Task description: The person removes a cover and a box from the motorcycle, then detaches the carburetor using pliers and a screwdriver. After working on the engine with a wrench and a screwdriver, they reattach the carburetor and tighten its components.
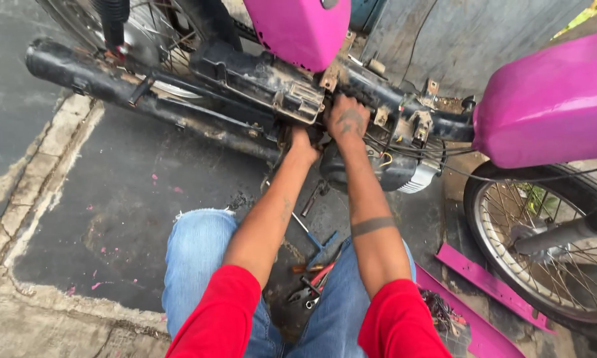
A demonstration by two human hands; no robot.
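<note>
A stripped motorcycle with a black frame (259, 79) and pink body panels (550, 106) stands in front of me. My left hand (303, 144) reaches down into the gap beside the engine (391, 174); its fingers are hidden behind the frame. My right hand (347, 119) rests higher, fingers curled over the frame just above the engine, by a bundle of wires (404, 149). I cannot tell whether either hand holds a tool. My knees in blue jeans (196, 258) are below, arms in red sleeves.
A black exhaust pipe (113, 83) runs to the left. The spoked front wheel (550, 245) is at the right, with a loose pink panel strip (491, 285) on the ground. Pliers and other hand tools (315, 275) lie between my knees on dark, stained concrete.
</note>
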